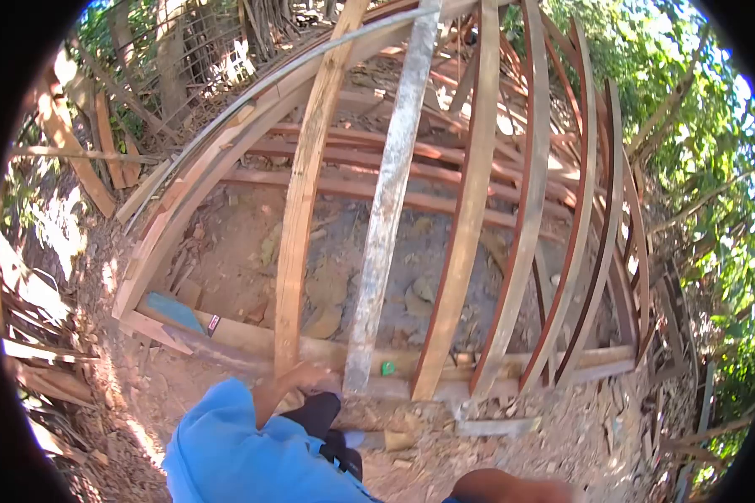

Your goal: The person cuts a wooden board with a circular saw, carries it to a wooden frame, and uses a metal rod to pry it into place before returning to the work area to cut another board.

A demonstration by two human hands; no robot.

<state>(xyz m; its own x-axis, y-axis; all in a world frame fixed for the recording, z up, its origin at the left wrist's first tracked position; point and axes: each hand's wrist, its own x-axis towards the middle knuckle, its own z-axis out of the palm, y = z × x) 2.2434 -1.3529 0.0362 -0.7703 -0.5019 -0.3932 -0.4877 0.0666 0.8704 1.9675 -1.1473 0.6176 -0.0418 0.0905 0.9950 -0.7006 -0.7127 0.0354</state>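
My left hand (309, 375) is low, at the near end of a light brown wooden beam (300, 201). It appears to touch the beam's end or the front plank, but its small, blurred fingers do not show whether they grip. Just right of it ends a beam with whitish, worn paint (387, 193). My right hand (554, 490) is at the bottom edge, smeared by motion, away from the timber; anything in it cannot be made out. Both beams lie across the front plank (319, 348) of a large wooden frame.
More beams (461, 251) run side by side to the right. A blue-green board piece (174, 312) sits in the frame's left corner, and a small green object (387, 368) on the front plank. A loose wood strip (499, 427) lies on the dirt. Trees and branches surround the frame.
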